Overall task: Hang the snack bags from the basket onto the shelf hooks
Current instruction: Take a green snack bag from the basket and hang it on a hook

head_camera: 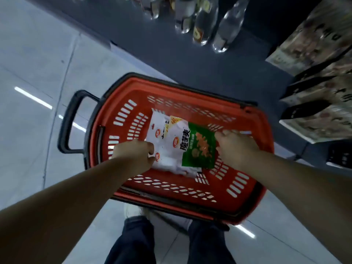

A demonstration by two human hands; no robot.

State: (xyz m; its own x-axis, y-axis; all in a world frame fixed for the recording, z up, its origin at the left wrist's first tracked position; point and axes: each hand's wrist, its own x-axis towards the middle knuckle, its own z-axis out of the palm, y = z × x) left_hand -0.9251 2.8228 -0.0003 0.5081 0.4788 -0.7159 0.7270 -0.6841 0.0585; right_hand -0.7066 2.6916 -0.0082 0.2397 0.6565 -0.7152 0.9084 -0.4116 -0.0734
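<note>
here the left hand [136, 151] pinches the white bags [167, 141], the right hand [235, 147] the green bag [198, 151], mid-basket [266, 149]; loose pinches could drop one.

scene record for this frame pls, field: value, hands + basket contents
setting: shop aisle, tiled floor, bottles on a low shelf ahead
basket: red basket with black handle, on the floor in front of the person
contents: white snack bags overlapping, green snack bag on top at their right
left hand: left hand grips the near-left edge of the white snack bags
right hand: right hand pinches the right edge of the green snack bag
hung so far: cannot tell, no hooks in view
</note>
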